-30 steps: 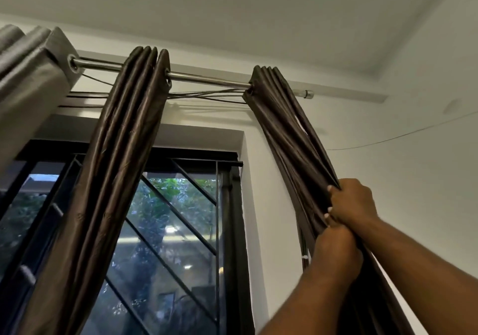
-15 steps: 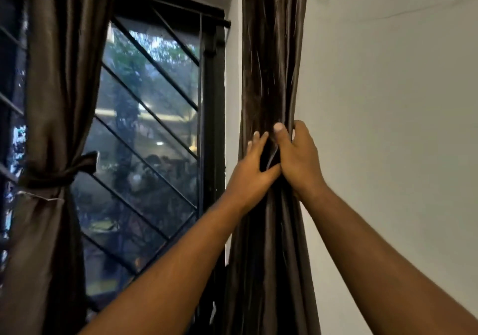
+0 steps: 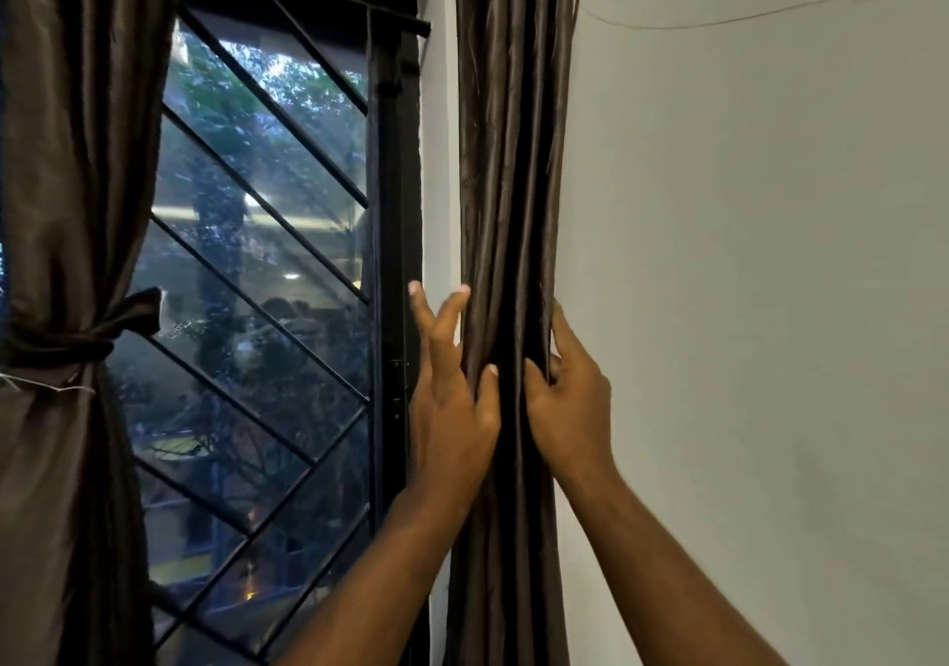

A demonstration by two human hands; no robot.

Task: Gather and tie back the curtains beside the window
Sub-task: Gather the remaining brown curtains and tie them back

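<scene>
Pale grey wall (image 3: 770, 254) backed the work. Nearest, the left hand (image 3: 452, 408) lay against the window-side edge of the gathered dark brown satin curtain (image 3: 513, 151), two fingers (image 3: 452, 316) straight, thumb pressed into a fold; the right hand (image 3: 570, 398) clasped its wall-side edge, fingers curled behind. Bundle ran vertical between them, untied. Farther left, a matching brown curtain (image 3: 67, 151) hung tied before the black barred window (image 3: 267, 203).

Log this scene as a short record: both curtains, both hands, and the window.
right brown pleated satin curtain: gathered in folds, no tie visible
left brown satin curtain: tied with matching fabric band
left hand: fingers straight, thumb pressed into right curtain's folds
right hand: grips right curtain's outer edge
black-barred window: between the curtains
</scene>
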